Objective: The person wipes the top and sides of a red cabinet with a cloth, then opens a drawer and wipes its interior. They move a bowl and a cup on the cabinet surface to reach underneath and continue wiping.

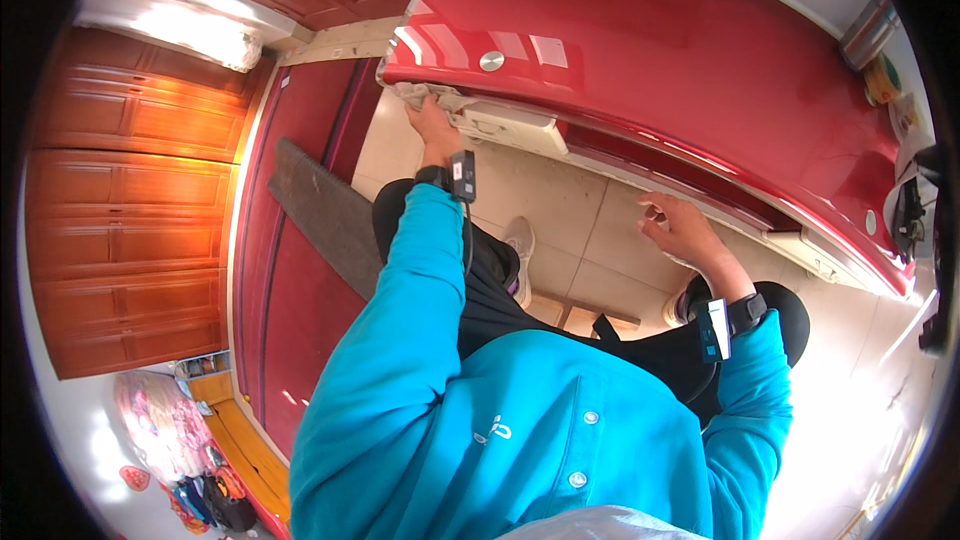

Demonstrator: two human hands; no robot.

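Observation:
My left hand is closed on a crumpled pale cloth. It presses the cloth to the front edge of a glossy red cabinet top, close to the left corner. Just right of that hand, a cream drawer front with a moulded handle juts out under the top. My right hand hovers in front of the cabinet's middle, fingers loosely curled and apart, holding nothing. To its right, a second cream drawer front sits beneath the edge.
Round metal discs are set in the red top. Jars and a metal canister stand at its far right. A wooden stool is under me on the tiled floor. A grey mat lies at left, near wooden cupboards.

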